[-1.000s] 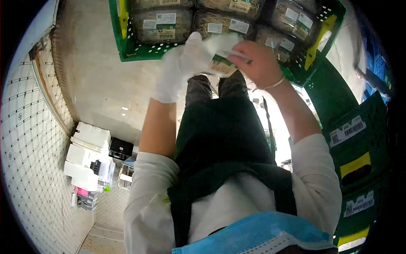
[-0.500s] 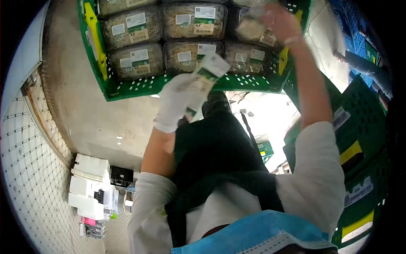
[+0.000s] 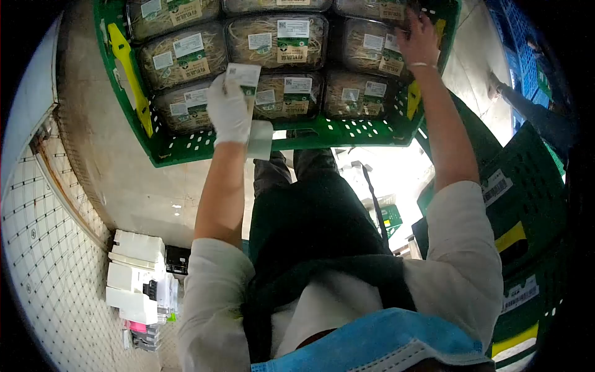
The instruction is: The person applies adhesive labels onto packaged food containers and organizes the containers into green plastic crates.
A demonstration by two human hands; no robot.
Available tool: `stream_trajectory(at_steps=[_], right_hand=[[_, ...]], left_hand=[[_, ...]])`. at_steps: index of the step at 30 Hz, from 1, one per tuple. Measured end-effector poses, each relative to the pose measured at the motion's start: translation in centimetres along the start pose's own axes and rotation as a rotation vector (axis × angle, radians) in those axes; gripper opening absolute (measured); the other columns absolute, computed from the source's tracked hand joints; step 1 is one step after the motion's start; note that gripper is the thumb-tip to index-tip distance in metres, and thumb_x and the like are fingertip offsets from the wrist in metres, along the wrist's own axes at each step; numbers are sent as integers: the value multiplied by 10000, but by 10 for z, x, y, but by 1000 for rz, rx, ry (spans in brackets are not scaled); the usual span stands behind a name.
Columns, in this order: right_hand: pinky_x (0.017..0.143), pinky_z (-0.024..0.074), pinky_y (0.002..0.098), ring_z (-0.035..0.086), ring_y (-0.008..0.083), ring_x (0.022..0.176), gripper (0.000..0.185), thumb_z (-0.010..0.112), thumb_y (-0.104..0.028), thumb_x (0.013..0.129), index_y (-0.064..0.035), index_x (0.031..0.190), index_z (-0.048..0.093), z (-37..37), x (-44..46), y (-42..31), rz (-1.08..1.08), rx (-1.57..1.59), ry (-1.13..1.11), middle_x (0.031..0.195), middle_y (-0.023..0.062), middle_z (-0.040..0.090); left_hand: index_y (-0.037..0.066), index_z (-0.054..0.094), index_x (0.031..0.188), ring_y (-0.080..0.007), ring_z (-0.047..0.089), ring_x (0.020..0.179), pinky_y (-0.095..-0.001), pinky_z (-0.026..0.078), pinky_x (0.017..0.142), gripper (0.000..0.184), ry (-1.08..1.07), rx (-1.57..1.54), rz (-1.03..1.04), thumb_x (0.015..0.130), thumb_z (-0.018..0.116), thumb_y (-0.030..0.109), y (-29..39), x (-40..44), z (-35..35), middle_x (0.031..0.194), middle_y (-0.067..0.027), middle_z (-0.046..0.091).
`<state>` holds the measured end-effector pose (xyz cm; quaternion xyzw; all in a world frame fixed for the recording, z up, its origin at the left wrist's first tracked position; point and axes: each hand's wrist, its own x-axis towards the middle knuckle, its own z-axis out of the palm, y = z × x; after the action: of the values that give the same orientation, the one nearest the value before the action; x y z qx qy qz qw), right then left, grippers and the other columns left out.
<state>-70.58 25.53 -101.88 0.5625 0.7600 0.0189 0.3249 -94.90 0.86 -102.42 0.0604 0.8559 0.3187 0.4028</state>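
Note:
A green crate (image 3: 297,144) with yellow handles holds several clear-lidded packs of pale, thin strands, each with white, green and tan labels. My left hand (image 3: 227,110), in a white glove, is closed on a strip of labels (image 3: 248,84) over the crate's near edge, and the strip's white lower end hangs past the rim. At the crate's right side, my bare right hand (image 3: 421,40) is spread with its fingers apart, touching or just above the right edge of a pack (image 3: 374,46). No separate item shows in it.
Green crates with yellow handles (image 3: 511,239) stand at the right. Blue crates (image 3: 511,37) and another person's arm (image 3: 533,108) are at the upper right. White boxes (image 3: 133,279) and a black crate (image 3: 177,259) lie at the lower left, near a patterned wall.
My right hand has left the upper pack area and come down along the crate's right side, its fingers now apart. My left hand with the label strip has moved left and up over the crate.

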Motion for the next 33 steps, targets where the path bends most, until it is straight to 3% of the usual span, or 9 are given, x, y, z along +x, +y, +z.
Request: stream_trajectory(at_steps=[3, 4, 7, 10, 13, 18, 21, 26, 33], right_hand=[[1010, 191, 426, 171, 297, 1227, 570, 389, -373, 854, -158, 1322, 146, -9, 2, -9, -123, 70, -72, 1356, 86, 144], [946, 303, 388, 339, 275, 1138, 461, 415, -341, 852, -102, 1239, 340, 15, 9, -11, -185, 4, 184, 1252, 108, 348], [840, 408, 409, 330, 302, 1151, 481, 413, -421, 828, -218, 1255, 324, 42, 6, 2, -244, 146, 380, 1278, 130, 320], [973, 244, 435, 234, 339, 1196, 679, 429, -487, 798, -59, 1284, 227, 60, -68, 6, 101, 665, 109, 1303, 179, 245], [947, 265, 432, 311, 333, 1158, 742, 423, -500, 791, 3, 1284, 188, 98, -117, -12, 613, 850, -68, 1274, 200, 296], [883, 336, 418, 418, 338, 1071, 682, 356, -497, 819, -14, 1281, 217, 101, -77, -12, 765, 996, -174, 1229, 199, 372], [799, 411, 415, 483, 341, 999, 618, 334, -472, 838, -40, 1274, 256, 88, -70, -12, 907, 958, -103, 1183, 198, 426], [677, 428, 435, 541, 371, 775, 434, 405, -383, 819, 31, 844, 533, 81, -96, 7, 539, 836, 116, 812, 237, 553], [545, 428, 443, 546, 370, 621, 311, 482, -343, 787, -37, 731, 483, 9, -156, -2, 334, 765, 401, 698, 198, 560]], left_hand=[[-7, 530, 931, -329, 501, 832, -387, 411, 707, 277, 128, 346, 230, 809, 475, 236, -8, 8, 17, 883, -181, 514], [3, 519, 952, -338, 487, 868, -395, 405, 731, 286, 165, 406, 224, 800, 488, 244, -5, 4, 21, 935, -194, 490], [27, 480, 1024, -359, 456, 935, -407, 397, 772, 366, 203, 438, 254, 784, 500, 303, -12, 0, 22, 1048, -222, 422], [47, 397, 1135, -353, 473, 950, -418, 417, 763, 476, 129, 562, 159, 787, 471, 364, -2, -8, 29, 1099, -208, 401], [55, 370, 1172, -341, 471, 971, -415, 426, 761, 506, 109, 680, 170, 783, 481, 360, 5, -6, 30, 1144, -195, 381], [55, 484, 860, -318, 590, 678, -411, 472, 601, 363, 96, 905, 303, 801, 424, 409, 13, 15, 17, 806, -163, 587], [60, 500, 846, -319, 592, 646, -405, 471, 590, 375, 56, 921, 199, 799, 416, 422, 18, 22, 17, 704, -160, 596], [46, 508, 838, -341, 580, 693, -417, 457, 606, 410, -40, 772, 252, 770, 435, 444, 23, 2, 13, 753, -176, 593], [39, 534, 850, -343, 565, 720, -396, 445, 647, 446, -154, 732, 458, 747, 483, 470, 49, -37, -10, 778, -166, 589]])
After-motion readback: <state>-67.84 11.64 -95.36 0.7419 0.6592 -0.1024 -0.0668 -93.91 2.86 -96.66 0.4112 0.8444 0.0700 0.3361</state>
